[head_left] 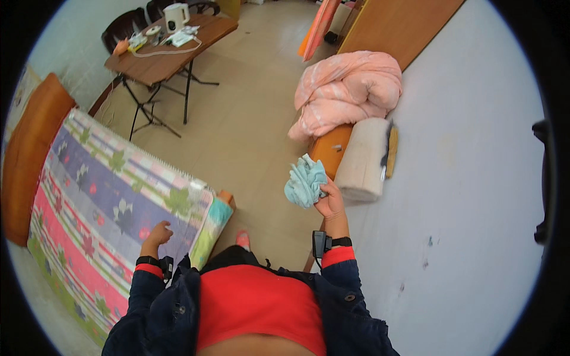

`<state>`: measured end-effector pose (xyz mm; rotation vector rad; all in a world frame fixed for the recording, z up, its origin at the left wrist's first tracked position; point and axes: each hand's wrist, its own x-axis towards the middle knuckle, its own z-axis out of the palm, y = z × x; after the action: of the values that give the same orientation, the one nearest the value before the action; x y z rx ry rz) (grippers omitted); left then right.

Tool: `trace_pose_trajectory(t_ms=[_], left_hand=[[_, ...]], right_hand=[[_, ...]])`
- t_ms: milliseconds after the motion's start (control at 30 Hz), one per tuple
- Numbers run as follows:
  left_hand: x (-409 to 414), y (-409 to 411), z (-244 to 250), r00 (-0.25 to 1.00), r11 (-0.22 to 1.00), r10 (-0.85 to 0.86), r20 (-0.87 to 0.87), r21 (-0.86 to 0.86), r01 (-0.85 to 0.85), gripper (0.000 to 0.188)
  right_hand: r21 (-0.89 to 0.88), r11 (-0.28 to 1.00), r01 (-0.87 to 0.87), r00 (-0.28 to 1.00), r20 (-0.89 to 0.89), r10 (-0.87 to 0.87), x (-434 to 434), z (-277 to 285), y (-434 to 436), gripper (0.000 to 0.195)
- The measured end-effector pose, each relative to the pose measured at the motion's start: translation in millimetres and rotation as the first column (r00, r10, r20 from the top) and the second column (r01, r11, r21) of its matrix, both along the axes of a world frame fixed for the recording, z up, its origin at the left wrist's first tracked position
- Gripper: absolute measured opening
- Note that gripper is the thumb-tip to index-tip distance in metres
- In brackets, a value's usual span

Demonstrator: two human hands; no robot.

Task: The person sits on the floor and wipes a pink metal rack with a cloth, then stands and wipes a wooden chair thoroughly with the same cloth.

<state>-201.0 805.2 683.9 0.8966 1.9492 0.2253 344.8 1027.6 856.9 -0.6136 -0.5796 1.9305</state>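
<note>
A crumpled light-blue cloth (306, 181) is bunched in my right hand (330, 200), which is raised in front of me. The fingers and thumb grip its right side. My left hand (159, 233) holds nothing; its fingers are partly curled and apart. It hangs above the printed bed cover (111, 187) with leaf patterns and purple and pink stripes. Just past my right hand stands a thick roll of cream padding (363, 160), beside an orange wooden piece of furniture (333, 149).
A pink quilt (349, 91) is heaped ahead on the right, against the white wall (454, 187). A folding table (178, 49) at the upper left bears a white electric kettle (177, 18) and small items. The bed's brown headboard (38, 160) stands at the left. Tiled floor (236, 111) runs between.
</note>
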Motion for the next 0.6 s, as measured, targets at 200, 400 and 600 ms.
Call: trace_pose_trajectory(t_ms=[200, 400, 600], left_hand=[[92.8, 284.9, 102.9, 0.97, 0.806, -0.243, -0.001, 0.557, 0.202, 0.04], [217.9, 456.1, 190.5, 0.754, 0.764, -0.516, 0.406, 0.616, 0.191, 0.045], [232.7, 560.2, 227.1, 0.71, 0.856, -0.081, 0.7, 0.414, -0.31, 0.042]], right_hand=[[0.036, 0.999, 0.006, 1.0, -0.019, -0.005, -14.4, 33.8, 129.7, 0.061], [0.139, 0.99, -0.033, 0.99, 0.142, 0.013, -43.2, 26.7, 264.6, 0.071], [0.26, 0.888, -0.379, 0.913, 0.258, 0.315, -132.0, 39.4, 395.9, 0.087]])
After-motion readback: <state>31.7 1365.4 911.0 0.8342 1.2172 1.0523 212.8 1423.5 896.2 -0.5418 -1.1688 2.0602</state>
